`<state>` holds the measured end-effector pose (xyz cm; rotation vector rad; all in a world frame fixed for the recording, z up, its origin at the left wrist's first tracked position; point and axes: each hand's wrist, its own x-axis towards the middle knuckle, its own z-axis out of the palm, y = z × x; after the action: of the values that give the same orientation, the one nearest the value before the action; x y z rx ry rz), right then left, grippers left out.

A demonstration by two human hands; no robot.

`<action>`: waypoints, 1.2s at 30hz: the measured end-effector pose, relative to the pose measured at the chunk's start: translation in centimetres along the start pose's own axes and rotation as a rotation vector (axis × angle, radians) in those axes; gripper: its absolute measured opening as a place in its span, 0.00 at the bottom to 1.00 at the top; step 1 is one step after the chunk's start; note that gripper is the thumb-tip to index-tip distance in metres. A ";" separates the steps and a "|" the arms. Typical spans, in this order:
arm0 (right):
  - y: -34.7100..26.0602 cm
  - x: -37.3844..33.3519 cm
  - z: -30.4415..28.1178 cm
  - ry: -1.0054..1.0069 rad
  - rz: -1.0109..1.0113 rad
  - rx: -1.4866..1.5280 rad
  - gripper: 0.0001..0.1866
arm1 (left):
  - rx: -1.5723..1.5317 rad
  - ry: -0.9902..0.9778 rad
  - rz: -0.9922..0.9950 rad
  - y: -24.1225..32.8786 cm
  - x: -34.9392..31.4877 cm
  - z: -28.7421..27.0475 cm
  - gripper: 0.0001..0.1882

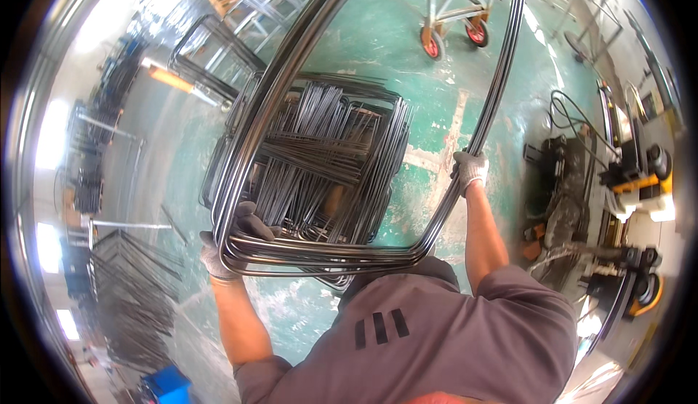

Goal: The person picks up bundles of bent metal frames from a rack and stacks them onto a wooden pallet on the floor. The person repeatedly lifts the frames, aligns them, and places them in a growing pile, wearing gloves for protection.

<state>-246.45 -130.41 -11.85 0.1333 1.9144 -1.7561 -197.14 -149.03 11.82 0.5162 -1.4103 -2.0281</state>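
Note:
A bundle of dark, shiny bent metal tubes (349, 256), shaped like large U frames with rounded corners, is held up in front of my body. My left hand (240, 231), in a grey-and-white work glove, wraps round the bundle at its near left corner, with the dark fingers curled over the tubes. On the right side of the bundle, my gloved right hand (472, 169) is closed round the tubes partway along. Below and beyond the bundle lies a large stack of similar bent metal tubes (320, 149), piled crosswise and partly hidden by the bundle.
Beyond the stack stands a cart with red wheels (434, 46), loaded with more tubes. Black machinery and hoses (574, 113) line the right. At left are a rack of thin rods (134, 295), an orange-handled tool (171, 78) and a blue box (166, 386).

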 end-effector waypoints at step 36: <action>7.7 46.5 57.9 -0.871 -0.647 -1.508 0.25 | -0.112 1.564 -0.577 -57.0 23.1 -9.0 0.13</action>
<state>-264.66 -197.12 -39.98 -1.5741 2.0447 -0.0575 -223.36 -156.68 -44.03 1.9932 -0.1484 -1.2287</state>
